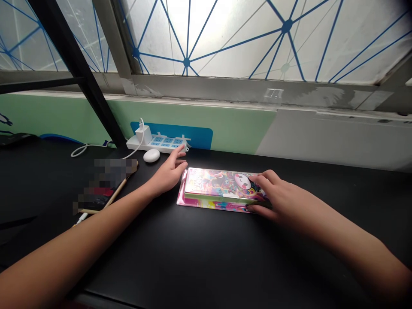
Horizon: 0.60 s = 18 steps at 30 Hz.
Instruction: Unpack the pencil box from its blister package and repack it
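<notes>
At the middle of the frame, on the black bench (206, 257), lies a flat, brightly printed case (222, 189), long side across the picture. A pink edge shows under its near and left sides; I cannot tell whether that is its base or a separate sheet.

The right hand (273, 195) clasps the case's right end, its fingers (265, 177) curled over the top and the thumb pressed to the near edge. The left hand (167, 174) rests at the left end, its fingers (178, 155) spread and holding nothing, the heel just beside the case's corner.

To handle the case well from here, the right hand's hold looks enough to pin it. The left would do better flat against the short end, so the case cannot slide left towards the pencil (117, 193). The white puck (151, 155) and power strip (161, 142), in the upper left, lie close behind those outstretched fingers.
</notes>
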### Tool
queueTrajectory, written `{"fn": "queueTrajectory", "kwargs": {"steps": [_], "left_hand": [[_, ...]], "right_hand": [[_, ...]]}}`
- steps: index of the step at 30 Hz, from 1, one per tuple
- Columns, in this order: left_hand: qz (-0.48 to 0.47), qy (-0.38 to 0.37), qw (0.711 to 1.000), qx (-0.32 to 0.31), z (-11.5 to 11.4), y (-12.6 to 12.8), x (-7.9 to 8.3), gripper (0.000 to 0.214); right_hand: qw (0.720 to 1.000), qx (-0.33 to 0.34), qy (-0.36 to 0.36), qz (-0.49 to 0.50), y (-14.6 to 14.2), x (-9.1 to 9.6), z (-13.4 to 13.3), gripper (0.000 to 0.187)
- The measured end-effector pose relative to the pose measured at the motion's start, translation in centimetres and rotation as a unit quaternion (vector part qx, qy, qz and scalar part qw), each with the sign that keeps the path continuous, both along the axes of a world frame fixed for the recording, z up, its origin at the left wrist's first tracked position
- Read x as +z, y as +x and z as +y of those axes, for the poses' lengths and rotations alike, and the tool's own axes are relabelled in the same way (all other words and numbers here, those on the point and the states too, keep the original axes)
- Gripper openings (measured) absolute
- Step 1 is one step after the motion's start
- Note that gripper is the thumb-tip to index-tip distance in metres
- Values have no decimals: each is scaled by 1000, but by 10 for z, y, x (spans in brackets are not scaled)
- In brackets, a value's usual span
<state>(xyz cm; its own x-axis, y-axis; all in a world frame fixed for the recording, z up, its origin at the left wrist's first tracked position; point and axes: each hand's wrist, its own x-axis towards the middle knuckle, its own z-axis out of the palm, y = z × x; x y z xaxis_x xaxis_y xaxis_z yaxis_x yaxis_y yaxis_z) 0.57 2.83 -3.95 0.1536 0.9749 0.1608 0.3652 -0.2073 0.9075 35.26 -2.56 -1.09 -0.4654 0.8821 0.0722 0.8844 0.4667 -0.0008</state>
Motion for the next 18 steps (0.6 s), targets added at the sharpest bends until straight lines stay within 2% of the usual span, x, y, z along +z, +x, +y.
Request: {"fn": "queueTrajectory", "kwargs": {"steps": [2, 4, 8, 10, 12, 14, 18], "left_hand": [[29, -8, 999, -25, -2, 0, 4, 44], [74, -18, 995, -65, -6, 0, 11, 41], [192, -17, 971, -140, -15, -3, 26, 55], [223, -24, 961, -165, -18, -6, 30, 73], [231, -35, 955, -185, -19, -9, 33, 88], [227, -42, 954, -193, -19, -11, 33, 91], [221, -34, 953, -203, -19, -12, 32, 89]], "right_hand": [[1000, -3, -4, -5, 0, -1, -1, 58], [1000, -8, -12, -5, -1, 1, -2, 58], [996, -27, -72, 34, 0, 16, 0, 60], [991, -37, -109, 69, 4, 24, 5, 62], [988, -53, -107, 94, 12, 27, 13, 66], [987, -72, -100, 107, 21, 24, 23, 71], [978, -75, -150, 127, 34, 12, 36, 74]]}}
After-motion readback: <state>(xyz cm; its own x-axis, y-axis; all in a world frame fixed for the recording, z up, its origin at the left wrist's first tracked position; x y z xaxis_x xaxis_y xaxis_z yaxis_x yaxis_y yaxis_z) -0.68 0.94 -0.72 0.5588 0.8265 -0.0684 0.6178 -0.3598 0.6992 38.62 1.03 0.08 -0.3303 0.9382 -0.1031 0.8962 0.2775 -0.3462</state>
